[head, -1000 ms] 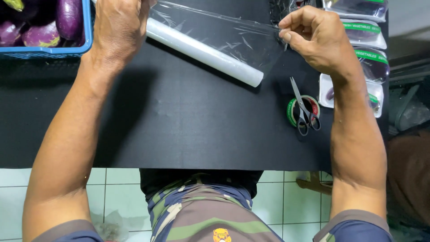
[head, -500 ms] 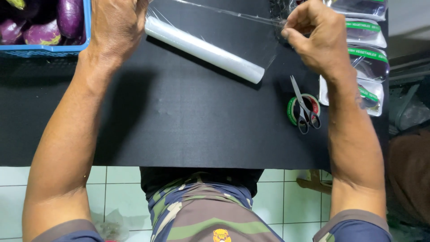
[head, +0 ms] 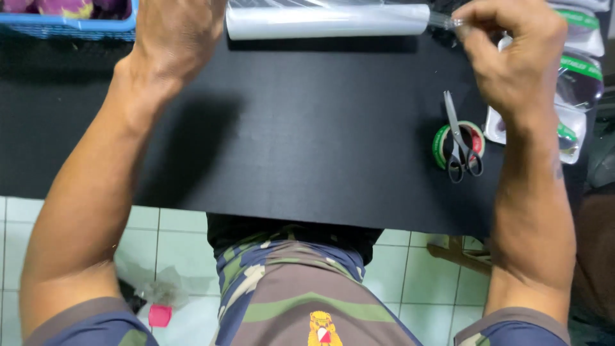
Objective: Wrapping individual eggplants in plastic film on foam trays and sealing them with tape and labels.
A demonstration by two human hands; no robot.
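Plastic wrap, a pale roll (head: 327, 20) of it, lies along the far edge of the black worktop (head: 307, 141), running left to right and almost level with that edge. A clear strip comes off its right end, and the right hand (head: 512, 61) has it pinched: the grip is narrow, thumb and forefinger closed on the film just beside the end of the roll, the other fingers curled under. The left hand (head: 176, 38) sits palm down at the far left end of the roll, close to it; its fingers run out past the top of the view, so I cannot tell how its grip stands or whether it actually presses on the roll.

Near the right hand, a little toward the person, a pair of scissors (head: 460, 144) lies with its blades closed and pointing away, its black handles resting on top of a ring of green tape (head: 442, 148). To the right of that, at the worktop's right edge, is a stack of clear plastic packs with green bands (head: 573, 96), partly hidden by the right wrist. At the far left corner a blue basket (head: 70, 27) holds purple vegetables, only just in view. Below the near edge of the worktop are pale floor tiles (head: 397, 269) and the person's camouflage-pattern clothing.
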